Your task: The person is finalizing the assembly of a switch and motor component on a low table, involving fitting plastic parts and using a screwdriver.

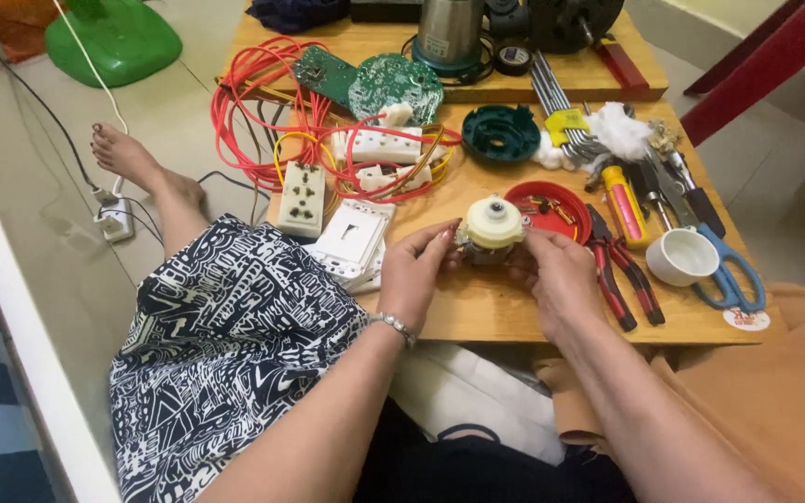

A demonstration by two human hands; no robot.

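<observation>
Both my hands hold a small round motor part (492,225) with a cream plastic cap, just above the low wooden table (496,312). My left hand (418,270) grips its left side with fingers curled around it. On the part's right side is my right hand (554,270), thumb and fingers pressed on it. A red round lid (566,216) with small parts in it lies right behind the motor part.
Red-handled pliers (621,279), a white cup (680,256), blue scissors (729,270) and screwdrivers (624,200) lie to the right. White switch plates (354,237), a socket block (301,198), tangled red wires (263,112) and green circuit boards (393,86) lie to the left and behind.
</observation>
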